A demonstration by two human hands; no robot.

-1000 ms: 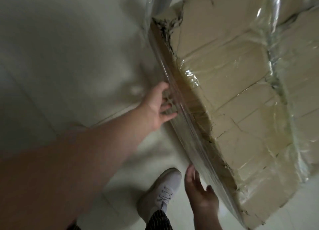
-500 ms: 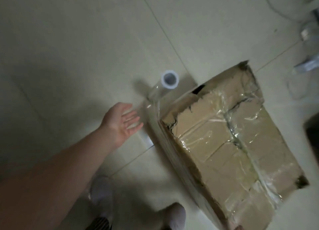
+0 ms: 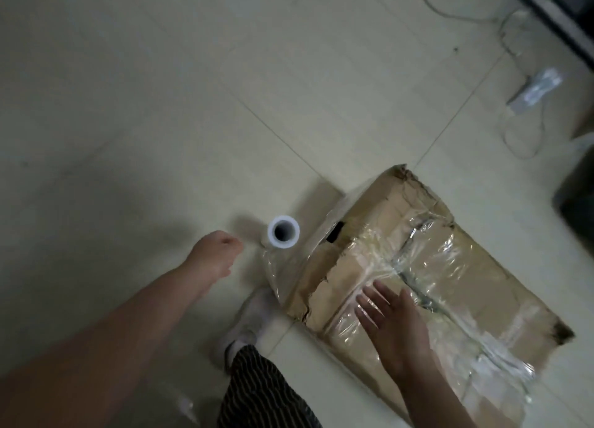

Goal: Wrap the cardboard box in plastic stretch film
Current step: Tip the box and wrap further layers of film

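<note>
The pale tiled floor [image 3: 193,106] fills most of the view, crossed by thin grout lines. On it, at the lower right, lies the cardboard box [image 3: 418,267], flat side up, its corners torn and its top already covered with wrinkled, shiny layers of stretch film [image 3: 434,254]. No brand, label or writing can be read on the box or anywhere else; a small dark rectangle on its near side is too blurred to make out.

The left arm [image 3: 112,331] reaches from the lower left corner out over the floor. The left hand [image 3: 213,255] hangs loosely, fingers curled downward, holding nothing, just beside the film roll [image 3: 283,231] but apart from it. The right hand [image 3: 392,321] lies flat on the top of the box with its fingers spread wide, palm down on the film, gripping nothing.

A leg in dark striped trousers [image 3: 263,392] and a white shoe [image 3: 254,315] stand close to the near corner of the box.

The roll stands upright on the floor just left of the box, its white core open toward the camera, and a clear sheet of film runs from it to the box's side.

At the upper right, a white power strip [image 3: 535,90] and a thin cable [image 3: 450,13] lie well apart from the box.
</note>
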